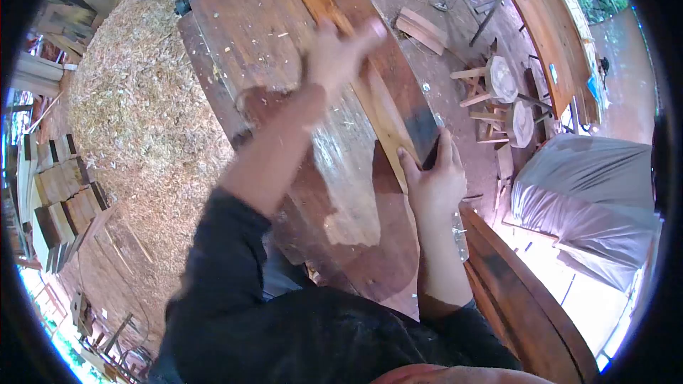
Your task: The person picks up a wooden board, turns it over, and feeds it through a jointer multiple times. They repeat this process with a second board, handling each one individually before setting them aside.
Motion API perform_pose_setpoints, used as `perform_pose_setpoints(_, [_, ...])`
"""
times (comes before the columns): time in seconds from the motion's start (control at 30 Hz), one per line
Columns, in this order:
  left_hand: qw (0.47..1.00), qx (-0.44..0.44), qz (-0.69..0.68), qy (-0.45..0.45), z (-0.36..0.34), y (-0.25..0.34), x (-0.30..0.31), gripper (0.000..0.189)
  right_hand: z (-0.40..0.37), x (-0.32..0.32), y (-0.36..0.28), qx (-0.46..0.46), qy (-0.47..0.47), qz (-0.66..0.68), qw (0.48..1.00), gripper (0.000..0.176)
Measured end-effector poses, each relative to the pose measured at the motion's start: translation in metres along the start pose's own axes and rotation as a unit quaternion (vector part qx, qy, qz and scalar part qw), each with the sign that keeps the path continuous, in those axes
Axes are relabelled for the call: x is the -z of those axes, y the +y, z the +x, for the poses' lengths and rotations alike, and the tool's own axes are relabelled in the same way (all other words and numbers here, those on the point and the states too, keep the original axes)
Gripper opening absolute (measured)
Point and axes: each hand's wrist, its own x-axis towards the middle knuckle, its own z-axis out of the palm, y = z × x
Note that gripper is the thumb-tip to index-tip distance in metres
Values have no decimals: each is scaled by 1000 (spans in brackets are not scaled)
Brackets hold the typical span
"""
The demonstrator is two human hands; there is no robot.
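Note:
A long wooden board (384,110), with a lighter strip along its left side and a dark patch near its lower end, lies lengthwise on the wooden bench (249,28). Around the board's lower end my right hand (437,178) is closed, thumb on the lighter strip and fingers at the far edge. My left hand (338,57) is over the board's upper part and smeared by motion. Whether it holds anything cannot be made out. Small chips and shavings are scattered over the bench top.
Wood shavings (149,99) cover the ground at the left, with stacked wood blocks (60,185) beyond. Two stools (501,80), a loose plank piece (421,28) and a long table (544,35) stand at the right, above a grey sheet (583,199).

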Motion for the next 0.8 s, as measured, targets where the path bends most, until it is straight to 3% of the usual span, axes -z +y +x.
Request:
perform_pose_setpoints(0.03, [998,0,61,-6,-28,2,-11,103,8,-2,-8,-5,-4,-3,1000,77])
perform_pose_setpoints(0.13, [994,-68,44,79,-50,-26,-41,94,26,-4,-35,-12,-11,-33,999,76])
perform_pose_setpoints(0.23, [998,-13,-53,-26,-11,-24,-16,83,45,-10,-54,16,0,-26,1000,75])
perform_pose_setpoints(0.37, [1000,-11,2,-6,23,-4,10,73,72,-13,-88,7,-24,-11,1000,72])
perform_pose_setpoints(0.47, [999,-27,-32,-6,67,-21,18,68,96,-14,-113,-10,-70,-13,997,68])
perform_pose_setpoints(0.67, [999,-34,-16,1,122,-17,46,62,135,-36,-151,17,-52,-8,998,61])
perform_pose_setpoints(0.77, [998,-39,-49,-31,138,-2,62,50,158,-49,-170,34,-38,-7,999,60])
perform_pose_setpoints(0.8, [998,64,-8,-27,139,15,70,52,166,-51,-178,31,-40,-11,999,60])
